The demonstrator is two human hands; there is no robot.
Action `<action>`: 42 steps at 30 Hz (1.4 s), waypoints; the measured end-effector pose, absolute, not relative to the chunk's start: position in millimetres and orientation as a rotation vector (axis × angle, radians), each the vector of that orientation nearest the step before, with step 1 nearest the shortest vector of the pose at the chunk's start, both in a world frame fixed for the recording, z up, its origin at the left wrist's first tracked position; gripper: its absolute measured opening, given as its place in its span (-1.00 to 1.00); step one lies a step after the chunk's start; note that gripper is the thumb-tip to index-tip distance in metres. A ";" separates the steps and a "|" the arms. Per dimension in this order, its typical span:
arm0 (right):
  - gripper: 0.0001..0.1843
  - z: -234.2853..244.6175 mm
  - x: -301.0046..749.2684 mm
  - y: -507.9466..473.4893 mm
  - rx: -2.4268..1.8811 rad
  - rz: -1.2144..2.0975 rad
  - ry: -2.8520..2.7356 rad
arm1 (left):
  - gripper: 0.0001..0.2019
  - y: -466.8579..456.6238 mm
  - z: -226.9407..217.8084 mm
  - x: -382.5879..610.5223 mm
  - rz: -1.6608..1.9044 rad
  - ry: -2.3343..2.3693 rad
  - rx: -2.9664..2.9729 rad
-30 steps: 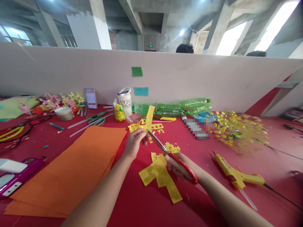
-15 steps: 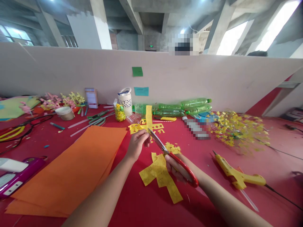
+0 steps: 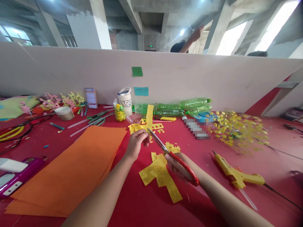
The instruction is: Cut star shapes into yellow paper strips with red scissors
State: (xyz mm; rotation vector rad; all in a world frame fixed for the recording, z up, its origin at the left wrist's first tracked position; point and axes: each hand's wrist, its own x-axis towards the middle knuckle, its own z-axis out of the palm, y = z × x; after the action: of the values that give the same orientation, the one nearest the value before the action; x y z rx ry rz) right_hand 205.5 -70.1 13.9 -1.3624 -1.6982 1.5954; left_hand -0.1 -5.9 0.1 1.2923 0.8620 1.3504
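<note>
Between its thumb and fingers my left hand point(image 3: 136, 143) pinches the lower end of a yellow strip point(image 3: 150, 116), which stands up from the fingertips. My right hand point(image 3: 180, 165) grips the red handles of a pair of scissors point(image 3: 163, 146). The blade tips point up and left, at the strip beside my left fingertips. Whether the blades touch the strip I cannot tell. Below the scissors lie several overlapping yellow pieces point(image 3: 155, 170). A pile of small yellow stars point(image 3: 172, 147) sits just behind the blades, and strips with star-shaped holes point(image 3: 157, 126) lie farther back.
Orange sheets point(image 3: 68, 170) cover the left, beside a purple power strip point(image 3: 26, 173). A yellow glue gun point(image 3: 236, 173) with its cord lies at right, below a yellow star bunch point(image 3: 239, 127). Green bottles point(image 3: 196, 103) and a white cup point(image 3: 125, 102) line the partition point(image 3: 71, 69).
The yellow strip's top leans slightly more to the right. My hands and the scissors have barely moved. Beyond the partition, a person's raised arm now shows.
</note>
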 end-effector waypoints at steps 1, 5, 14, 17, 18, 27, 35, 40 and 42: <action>-0.42 13.7 205.6 -69.9 -1.365 1.595 -1.692 | -0.76 -5.8 0.1 -0.2 1.353 0.858 1.286; -0.43 12.5 206.5 -69.8 -1.382 1.587 -1.698 | -0.77 -5.3 -0.2 -0.2 1.366 0.841 1.240; -0.44 11.6 207.7 -69.6 -1.401 1.578 -1.707 | -0.84 -0.8 0.2 -1.7 1.487 0.837 1.022; -0.45 12.3 206.5 -70.3 -1.393 1.581 -1.703 | -0.80 -0.6 0.9 -2.1 1.507 0.830 0.976; -0.45 12.1 206.0 -70.6 -1.382 1.579 -1.698 | -0.79 -1.0 1.1 -1.9 1.497 0.824 0.982; -0.48 8.6 204.4 -70.6 -1.359 1.601 -1.662 | -0.84 -1.5 1.2 -0.7 1.467 0.853 1.000; -0.47 10.5 205.5 -70.2 -1.423 1.594 -1.695 | -0.85 -1.1 3.5 -2.6 1.470 0.890 1.078; -0.49 12.4 209.5 -68.9 -1.422 1.565 -1.737 | -0.83 -2.1 4.3 -4.6 1.454 0.954 1.250; -0.50 13.5 210.5 -68.8 -1.418 1.556 -1.752 | -0.82 -2.0 4.5 -5.6 1.446 0.958 1.285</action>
State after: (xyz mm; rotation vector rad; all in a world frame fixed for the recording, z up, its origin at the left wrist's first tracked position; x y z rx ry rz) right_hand 210.5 -68.8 13.5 -1.4184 -1.7520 1.5564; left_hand -5.6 -2.0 4.5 1.2853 0.9577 1.4463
